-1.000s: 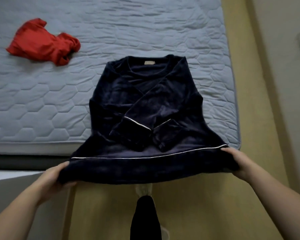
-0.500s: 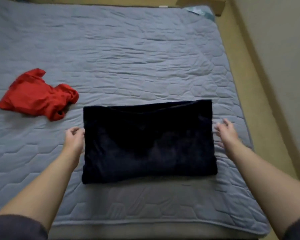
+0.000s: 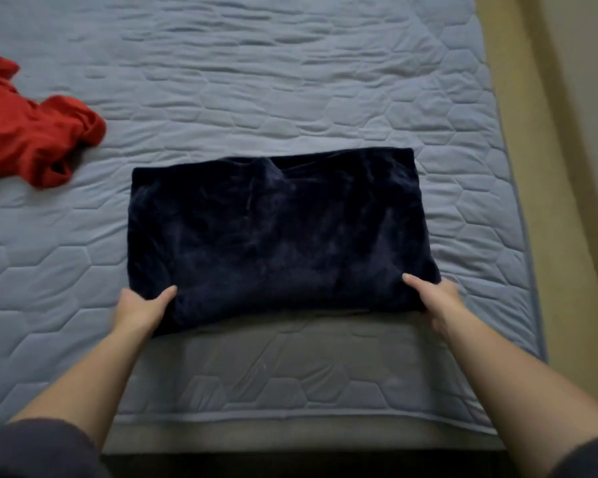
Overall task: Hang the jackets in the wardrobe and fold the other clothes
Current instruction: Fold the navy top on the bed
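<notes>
Left hand (image 3: 137, 307), right hand (image 3: 441, 300) grip navy top (image 3: 273, 232) near red garment (image 3: 32, 132).

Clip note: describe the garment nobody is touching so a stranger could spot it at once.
Start from the grey-blue quilted mattress that fills most of the view. At the left edge of the picture, partly cut off, lies a red garment. It is crumpled in a loose heap, unlike the dark navy garment folded into a flat rectangle in the middle.

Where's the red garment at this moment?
In the head view, the red garment lies crumpled on the mattress at the left edge, beyond and left of the folded navy top, apart from it.
</notes>
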A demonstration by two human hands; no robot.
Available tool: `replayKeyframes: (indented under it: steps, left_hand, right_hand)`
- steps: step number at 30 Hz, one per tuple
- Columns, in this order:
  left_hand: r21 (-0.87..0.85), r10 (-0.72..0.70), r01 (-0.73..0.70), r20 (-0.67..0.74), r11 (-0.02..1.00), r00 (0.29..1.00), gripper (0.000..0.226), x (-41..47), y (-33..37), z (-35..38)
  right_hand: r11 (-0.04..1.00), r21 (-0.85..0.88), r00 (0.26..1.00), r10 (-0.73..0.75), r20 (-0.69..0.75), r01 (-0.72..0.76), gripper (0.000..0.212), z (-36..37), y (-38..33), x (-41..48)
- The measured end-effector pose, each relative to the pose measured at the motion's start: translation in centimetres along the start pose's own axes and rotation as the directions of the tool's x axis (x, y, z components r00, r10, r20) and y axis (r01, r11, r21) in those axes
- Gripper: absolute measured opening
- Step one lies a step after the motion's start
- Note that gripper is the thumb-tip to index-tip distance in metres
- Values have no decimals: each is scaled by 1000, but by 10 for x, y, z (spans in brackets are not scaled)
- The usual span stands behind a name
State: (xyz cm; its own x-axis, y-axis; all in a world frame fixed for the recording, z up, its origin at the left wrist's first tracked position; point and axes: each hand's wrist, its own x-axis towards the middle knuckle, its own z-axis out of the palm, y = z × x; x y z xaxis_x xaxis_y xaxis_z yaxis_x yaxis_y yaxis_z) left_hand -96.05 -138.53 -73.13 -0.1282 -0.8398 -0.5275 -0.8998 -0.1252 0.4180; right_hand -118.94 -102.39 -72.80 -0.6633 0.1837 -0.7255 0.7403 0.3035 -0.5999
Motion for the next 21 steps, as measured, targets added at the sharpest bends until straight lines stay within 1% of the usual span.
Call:
replayKeyframes:
  steps: [2, 4, 6, 8, 10, 11, 12, 13, 14, 15, 16, 17, 18, 19, 20, 21]
  left_hand:
    - [54, 57, -57, -10, 997, 998, 64, -6, -10, 0]
    - [89, 96, -95, -12, 991, 995, 57, -18, -26, -14]
    - [155, 116, -123, 55, 980, 992, 51, -36, -53, -33]
    - [226, 63, -92, 131, 970, 989, 51, -63, -87, -46]
    - [315, -60, 11, 148, 949, 987, 53, -91, -112, -49]
    - [366, -101, 55, 108, 929, 989, 53, -104, -118, -48]
    - [414, -98, 78, 28, 907, 995, 53, -114, -118, -45]
    - [453, -34, 57, -58, 890, 998, 55, -122, -111, -41]
    - [480, 83, -16, -119, 877, 989, 58, -129, -101, -36]
    - [495, 228, -136, -129, 858, 965, 62, -136, -88, -29]
    - [508, 388, -295, -85, 809, 918, 63, -142, -74, -18]
    - [514, 534, -456, -4, 726, 846, 63, -148, -60, -6]
    - [512, 650, -593, 88, 621, 755, 63, -152, -47, 8]
    - [509, 729, -695, 175, 508, 661, 64, -153, -35, 24]
    - [515, 778, -757, 243, 402, 580, 63, -151, -24, 40]
    - [533, 792, -782, 300, 324, 533, 62, -145, -14, 54]
  right_hand:
    - [994, -97, 997, -52, -55, 47, 48, -9, 15, 5]
    - [974, -218, 994, -80, -77, 62, 46, -30, 35, 1]
    - [933, -352, 993, -104, -52, 79, 44, -58, 61, -14]
    - [900, -430, 996, -85, -18, 69, 42, -83, 92, -35]
    - [850, -525, 999, -35, 22, 41, 38, -101, 117, -59]
    - [799, -600, 999, -27, 31, 40, 39, -106, 126, -69]
    - [699, -714, 999, -54, 5, 42, 47, -108, 130, -76]
    - [557, -828, 989, -149, -26, 62, 56, -107, 128, -80]
    - [406, -906, 957, -289, -4, 119, 65, -101, 122, -84]
    - [282, -935, 904, -421, 81, 215, 70, -91, 113, -89]
    - [189, -922, 827, -527, 195, 338, 71, -76, 104, -95]
    - [116, -877, 734, -605, 310, 466, 69, -57, 95, -102]
    - [40, -820, 631, -661, 407, 571, 67, -36, 90, -108]
    - [-37, -764, 540, -685, 489, 644, 65, -13, 85, -112]
    - [-93, -715, 489, -668, 560, 693, 63, 10, 82, -112]
    - [-134, -681, 480, -613, 628, 720, 61, 32, 79, -109]
